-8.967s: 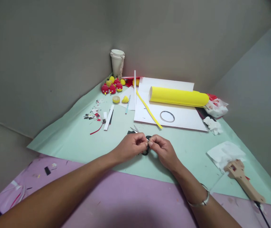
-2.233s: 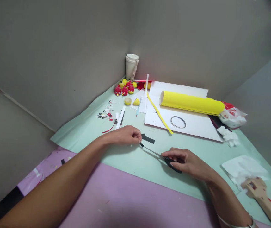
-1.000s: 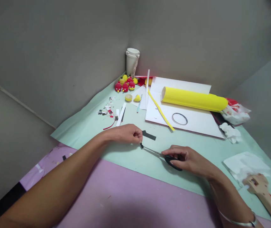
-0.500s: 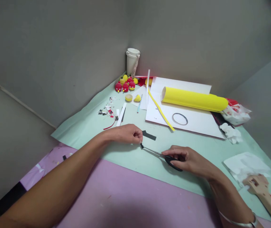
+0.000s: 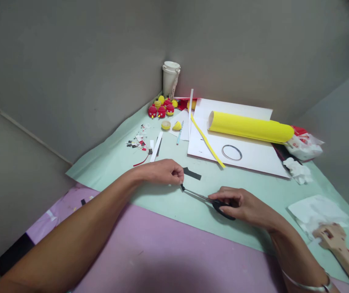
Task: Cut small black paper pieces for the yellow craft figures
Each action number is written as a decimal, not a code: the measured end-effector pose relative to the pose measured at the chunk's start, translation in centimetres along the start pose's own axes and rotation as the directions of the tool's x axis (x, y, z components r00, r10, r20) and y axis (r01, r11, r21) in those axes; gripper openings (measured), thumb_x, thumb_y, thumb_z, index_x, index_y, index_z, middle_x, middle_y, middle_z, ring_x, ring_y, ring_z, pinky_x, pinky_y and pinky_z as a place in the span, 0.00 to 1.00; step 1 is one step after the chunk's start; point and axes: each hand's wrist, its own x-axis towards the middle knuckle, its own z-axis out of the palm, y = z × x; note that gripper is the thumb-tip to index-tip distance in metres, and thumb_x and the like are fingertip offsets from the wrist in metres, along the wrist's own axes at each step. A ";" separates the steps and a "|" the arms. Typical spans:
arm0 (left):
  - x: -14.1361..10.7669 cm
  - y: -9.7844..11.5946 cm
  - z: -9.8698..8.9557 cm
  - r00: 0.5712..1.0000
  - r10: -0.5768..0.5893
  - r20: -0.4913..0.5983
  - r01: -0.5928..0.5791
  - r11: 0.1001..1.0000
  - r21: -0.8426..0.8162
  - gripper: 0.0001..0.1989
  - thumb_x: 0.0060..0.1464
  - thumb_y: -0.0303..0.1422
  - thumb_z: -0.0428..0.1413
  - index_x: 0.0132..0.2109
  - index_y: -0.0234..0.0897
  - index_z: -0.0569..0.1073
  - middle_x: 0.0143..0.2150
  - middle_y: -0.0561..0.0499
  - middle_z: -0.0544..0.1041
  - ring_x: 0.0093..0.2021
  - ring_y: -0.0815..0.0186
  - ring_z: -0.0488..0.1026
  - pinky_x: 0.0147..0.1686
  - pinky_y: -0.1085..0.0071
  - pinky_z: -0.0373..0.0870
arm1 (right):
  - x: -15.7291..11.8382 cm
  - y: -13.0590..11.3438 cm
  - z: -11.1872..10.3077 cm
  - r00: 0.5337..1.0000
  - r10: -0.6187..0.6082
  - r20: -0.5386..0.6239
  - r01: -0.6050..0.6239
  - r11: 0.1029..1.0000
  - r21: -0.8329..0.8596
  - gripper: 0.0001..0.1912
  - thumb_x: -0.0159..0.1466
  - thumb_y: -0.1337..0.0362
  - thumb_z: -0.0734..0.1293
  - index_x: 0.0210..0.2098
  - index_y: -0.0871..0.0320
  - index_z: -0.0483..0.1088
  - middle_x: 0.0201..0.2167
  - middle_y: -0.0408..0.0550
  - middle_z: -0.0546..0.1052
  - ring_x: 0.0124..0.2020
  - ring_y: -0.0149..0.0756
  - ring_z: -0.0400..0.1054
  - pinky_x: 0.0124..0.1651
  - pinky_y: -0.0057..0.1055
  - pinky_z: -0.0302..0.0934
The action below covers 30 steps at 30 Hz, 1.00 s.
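Between the closed fingers of my left hand [image 5: 166, 171] is a small black paper piece [image 5: 182, 187], its lower end sticking out below the fingertips. My right hand [image 5: 241, 207] grips black-handled scissors [image 5: 221, 206]. Their blades point left and the tips meet the black paper piece. Whether the blades are parted cannot be made out. A dark paper strip [image 5: 194, 174] lies on the light green sheet just beyond my left fingertips.
Paper scraps [image 5: 138, 142] and a white strip [image 5: 156, 147] lie behind my left hand. Farther back are small red and yellow figures [image 5: 161, 111], a white cup [image 5: 170, 77] and a yellow roll [image 5: 250, 128] on white board. A wooden glue gun [image 5: 334, 240] rests at right near tissues [image 5: 317, 211].
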 end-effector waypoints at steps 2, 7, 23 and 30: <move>0.0 0.0 0.0 1.000 -0.001 -0.005 0.001 1.000 -0.004 0.09 0.45 0.34 0.53 0.34 0.38 0.75 0.31 0.52 0.73 0.31 0.67 0.64 0.31 0.72 0.58 | 0.0 0.0 0.0 1.000 0.004 -0.003 -0.004 1.000 -0.002 0.16 0.62 0.65 0.67 0.49 0.50 0.76 0.34 0.43 0.69 0.34 0.33 0.62 0.37 0.29 0.60; 0.0 0.0 0.1 1.000 -0.004 -0.021 0.004 1.000 -0.013 0.09 0.44 0.34 0.53 0.33 0.38 0.75 0.29 0.51 0.73 0.29 0.67 0.63 0.30 0.71 0.56 | 0.0 0.0 0.0 1.000 -0.001 -0.010 0.001 1.000 0.011 0.16 0.61 0.65 0.67 0.49 0.50 0.76 0.34 0.44 0.69 0.34 0.33 0.62 0.37 0.29 0.60; -0.1 0.0 0.1 0.999 0.015 -0.042 -0.017 0.999 -0.029 0.08 0.44 0.33 0.54 0.32 0.39 0.76 0.27 0.53 0.72 0.27 0.69 0.63 0.28 0.72 0.56 | 0.0 0.3 0.1 1.000 -0.018 -0.019 0.018 1.000 0.022 0.16 0.61 0.63 0.67 0.49 0.50 0.77 0.34 0.44 0.70 0.32 0.33 0.62 0.35 0.29 0.60; -0.1 -0.1 0.0 1.000 0.013 -0.029 -0.013 1.000 -0.013 0.09 0.45 0.34 0.53 0.33 0.38 0.76 0.29 0.53 0.74 0.28 0.68 0.64 0.28 0.72 0.57 | -0.1 0.3 0.0 1.000 -0.013 -0.021 0.014 1.000 0.018 0.17 0.62 0.63 0.67 0.50 0.50 0.76 0.35 0.45 0.69 0.34 0.33 0.62 0.36 0.29 0.60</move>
